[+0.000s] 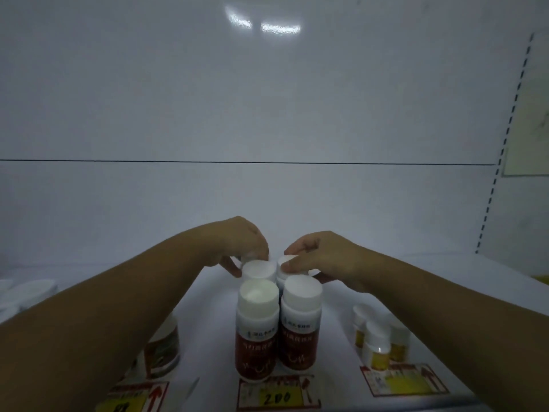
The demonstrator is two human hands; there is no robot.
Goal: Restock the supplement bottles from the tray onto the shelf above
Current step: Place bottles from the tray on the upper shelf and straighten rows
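Red-labelled supplement bottles with white caps stand in two columns on the white shelf (341, 367). The front left bottle (257, 328) and front right bottle (300, 322) are at the shelf's front edge. Behind them my left hand (242, 240) curls round the rear left bottle (259, 269), thumb on its left side. My right hand (322, 257) grips the rear right bottle (287, 260), fingers over its cap and thumb on its right. The bodies of both rear bottles are hidden by the front pair. No tray is in view.
Small yellow-labelled bottles (377, 343) stand to the right and a squat jar (163, 352) to the left under my forearm. Price tags (277, 396) line the front edge. White caps (29, 289) show at far left. A perforated upright (502, 150) bounds the right.
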